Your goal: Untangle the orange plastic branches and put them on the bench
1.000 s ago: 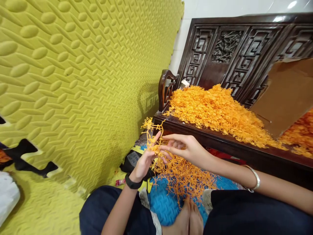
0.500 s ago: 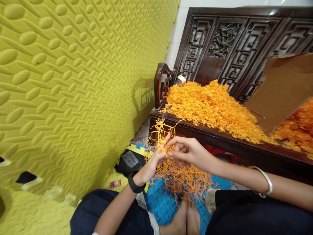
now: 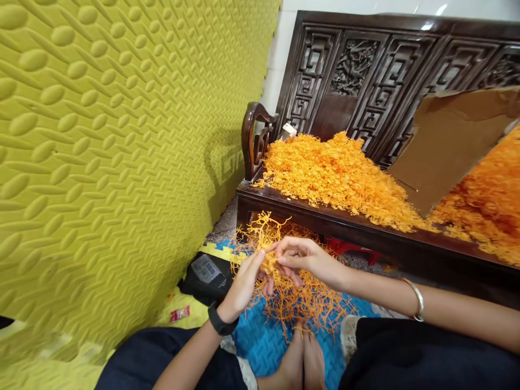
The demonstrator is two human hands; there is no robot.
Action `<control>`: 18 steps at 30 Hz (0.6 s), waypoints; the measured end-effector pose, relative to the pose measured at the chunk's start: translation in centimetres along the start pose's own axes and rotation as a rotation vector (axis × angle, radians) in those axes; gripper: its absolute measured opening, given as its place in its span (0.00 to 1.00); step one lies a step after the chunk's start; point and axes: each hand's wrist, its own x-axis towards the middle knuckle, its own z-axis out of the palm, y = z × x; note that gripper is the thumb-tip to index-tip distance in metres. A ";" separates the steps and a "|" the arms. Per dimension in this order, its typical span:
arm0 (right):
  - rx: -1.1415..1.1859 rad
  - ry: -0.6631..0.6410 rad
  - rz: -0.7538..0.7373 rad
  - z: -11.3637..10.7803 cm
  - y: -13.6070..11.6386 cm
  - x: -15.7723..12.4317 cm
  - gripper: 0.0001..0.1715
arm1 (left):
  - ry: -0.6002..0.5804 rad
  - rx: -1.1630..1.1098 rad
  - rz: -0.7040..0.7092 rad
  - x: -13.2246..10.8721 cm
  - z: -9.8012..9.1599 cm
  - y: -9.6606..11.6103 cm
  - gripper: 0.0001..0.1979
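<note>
My left hand (image 3: 248, 276), with a black band on its wrist, grips a branching yellow-orange plastic sprig (image 3: 265, 230) whose thin twigs stick up above the fingers. My right hand (image 3: 298, 257), a silver bangle on its wrist, meets it from the right, thumb and forefinger pinched at the sprig's near part. What exactly sits between those fingertips is too small to make out. Below both hands, a loose heap of orange branching plastic pieces (image 3: 312, 298) lies on the blue mat, close to my bare feet.
A dark carved wooden bench (image 3: 365, 233) bears a large pile of small orange pieces (image 3: 325, 168). A cardboard sheet (image 3: 447, 141) leans there, dividing off more pieces (image 3: 495, 189). Yellow foam matting (image 3: 122, 135) stands at left. A black bag (image 3: 207, 273) and red wrapper (image 3: 179, 314) lie beside me.
Both hands have come slightly lower, and the sprig sits lower between them. My left fingers have closed further around it. The whole view has shifted a little.
</note>
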 end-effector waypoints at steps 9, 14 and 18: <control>0.064 -0.093 0.005 -0.1 0.1 -0.5 0.18 | 0.077 0.173 0.045 -0.7 0.0 1.0 0.22; 0.077 -0.176 0.044 0.0 -0.3 -1.0 0.19 | -0.061 0.385 0.134 -1.1 -1.1 1.4 0.20; 0.122 -0.225 0.032 -0.1 -0.6 -1.3 0.18 | -0.174 0.499 0.154 -1.3 -2.1 1.7 0.21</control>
